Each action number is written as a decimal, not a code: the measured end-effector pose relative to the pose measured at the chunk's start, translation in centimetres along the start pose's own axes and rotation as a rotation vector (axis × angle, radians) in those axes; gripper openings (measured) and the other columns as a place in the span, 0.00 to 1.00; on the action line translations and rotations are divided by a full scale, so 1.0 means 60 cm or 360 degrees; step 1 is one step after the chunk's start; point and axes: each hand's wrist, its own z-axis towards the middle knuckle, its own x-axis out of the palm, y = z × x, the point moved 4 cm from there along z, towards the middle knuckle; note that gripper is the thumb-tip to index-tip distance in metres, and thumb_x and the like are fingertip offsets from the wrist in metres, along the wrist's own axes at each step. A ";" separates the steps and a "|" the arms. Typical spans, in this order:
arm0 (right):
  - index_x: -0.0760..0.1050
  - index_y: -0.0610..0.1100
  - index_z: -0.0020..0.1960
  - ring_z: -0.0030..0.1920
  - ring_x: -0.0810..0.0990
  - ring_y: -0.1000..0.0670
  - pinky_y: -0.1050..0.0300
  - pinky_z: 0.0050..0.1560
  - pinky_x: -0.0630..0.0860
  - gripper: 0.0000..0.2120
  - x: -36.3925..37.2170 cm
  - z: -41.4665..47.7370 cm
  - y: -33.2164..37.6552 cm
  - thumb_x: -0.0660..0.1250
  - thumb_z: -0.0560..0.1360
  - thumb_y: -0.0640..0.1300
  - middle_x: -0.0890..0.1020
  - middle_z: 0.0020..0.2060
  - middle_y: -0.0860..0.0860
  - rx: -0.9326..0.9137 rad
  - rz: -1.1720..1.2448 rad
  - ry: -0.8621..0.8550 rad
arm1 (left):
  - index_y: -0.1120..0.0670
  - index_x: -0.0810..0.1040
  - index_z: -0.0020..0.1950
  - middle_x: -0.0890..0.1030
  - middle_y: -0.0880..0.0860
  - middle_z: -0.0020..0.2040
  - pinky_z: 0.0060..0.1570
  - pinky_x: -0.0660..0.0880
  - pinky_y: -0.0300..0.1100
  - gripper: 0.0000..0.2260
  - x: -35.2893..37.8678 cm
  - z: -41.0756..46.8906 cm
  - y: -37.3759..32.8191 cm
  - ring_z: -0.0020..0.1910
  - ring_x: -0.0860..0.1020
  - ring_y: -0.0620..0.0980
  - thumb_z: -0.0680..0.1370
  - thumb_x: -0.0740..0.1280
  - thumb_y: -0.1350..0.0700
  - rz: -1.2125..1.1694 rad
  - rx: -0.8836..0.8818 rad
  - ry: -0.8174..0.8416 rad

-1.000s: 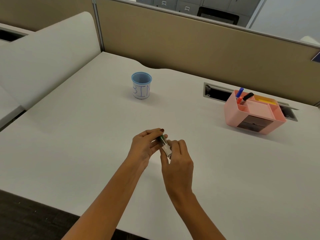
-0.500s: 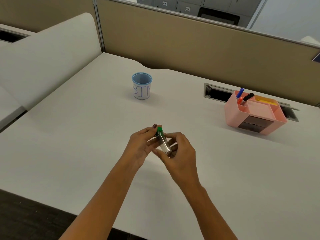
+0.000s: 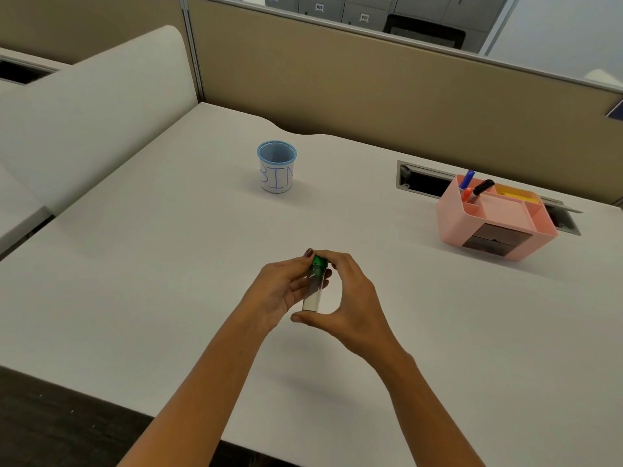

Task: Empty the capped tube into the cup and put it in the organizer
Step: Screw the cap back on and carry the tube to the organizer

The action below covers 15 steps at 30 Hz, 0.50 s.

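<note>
Upright, clear tube point(image 3: 312, 291) with green cap point(image 3: 319, 262), white contents low, left hand point(image 3: 282, 291) gripping body, right hand point(image 3: 350, 298) pinching cap and base.

Soft, even overhead light fills the scene, bright without harsh glare. The matte white surface point(image 3: 168, 264) carries only faint, diffuse shadows: one under the two hands, one beside the blue-rimmed paper cup point(image 3: 277, 170), one below the pink plastic organizer point(image 3: 492, 219). Wide-angle distortion bends the tan partition wall point(image 3: 371, 96) near the edges. Focus is slightly soft throughout.
</note>
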 end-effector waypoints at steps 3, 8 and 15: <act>0.68 0.45 0.67 0.58 0.73 0.57 0.77 0.58 0.64 0.40 0.000 0.000 0.002 0.81 0.61 0.52 0.76 0.61 0.52 -0.0011 -0.0017 -0.0021 | 0.64 0.82 0.51 0.85 0.61 0.47 0.43 0.81 0.43 0.11 0.000 -0.002 0.000 0.48 0.84 0.57 0.75 0.68 0.57 0.0005 -0.0010 -0.0017; 0.69 0.45 0.67 0.58 0.74 0.55 0.77 0.59 0.64 0.39 -0.002 -0.001 -0.001 0.81 0.61 0.52 0.77 0.61 0.50 -0.0009 -0.0046 -0.0027 | 0.64 0.81 0.52 0.85 0.61 0.47 0.43 0.81 0.43 0.12 0.001 -0.002 0.004 0.48 0.84 0.57 0.75 0.68 0.57 -0.0003 -0.0033 -0.0018; 0.67 0.48 0.70 0.62 0.73 0.57 0.73 0.62 0.67 0.38 0.005 -0.004 -0.007 0.80 0.64 0.51 0.75 0.65 0.55 0.0083 0.0058 -0.0053 | 0.64 0.80 0.55 0.85 0.60 0.47 0.46 0.82 0.45 0.12 -0.003 0.005 0.008 0.47 0.84 0.57 0.76 0.67 0.58 0.0003 0.0036 -0.0119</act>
